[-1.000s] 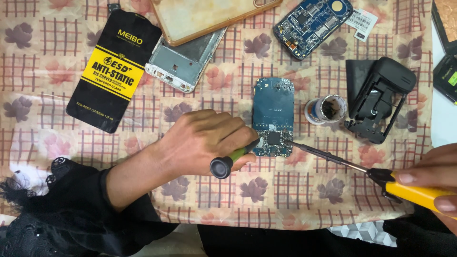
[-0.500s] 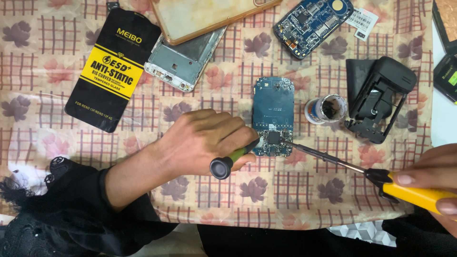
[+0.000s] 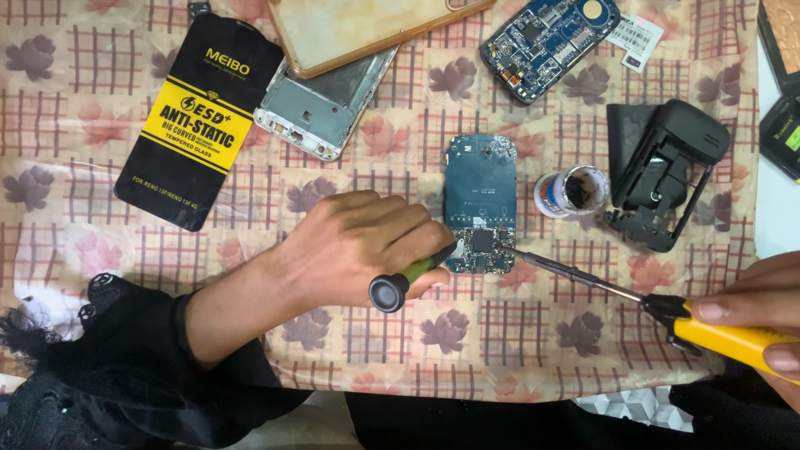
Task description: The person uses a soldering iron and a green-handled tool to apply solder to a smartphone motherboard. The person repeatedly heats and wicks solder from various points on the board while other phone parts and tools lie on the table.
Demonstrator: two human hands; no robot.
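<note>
Around the blue circuit board (image 3: 479, 204) lie a small open pot (image 3: 572, 191), a black plastic housing (image 3: 667, 171), a second board (image 3: 550, 42) and a black-and-yellow packet (image 3: 198, 117) on the floral cloth surface (image 3: 83, 217). The board's long axis runs away from the person. The left hand (image 3: 358, 246) grips a green-handled screwdriver (image 3: 408, 279); the right hand (image 3: 754, 321) grips a yellow-handled soldering iron (image 3: 617, 292), whose thin metal tip points left onto the board's near end.

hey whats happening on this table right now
A person is working on a small blue circuit board that lies on a leaf-patterned cloth. The left hand holds a green-handled tool against the board's lower edge. The right hand grips a yellow-handled soldering iron, its tip at the board's lower right. A small open pot of dark paste and a black phone frame sit beside it.
</note>
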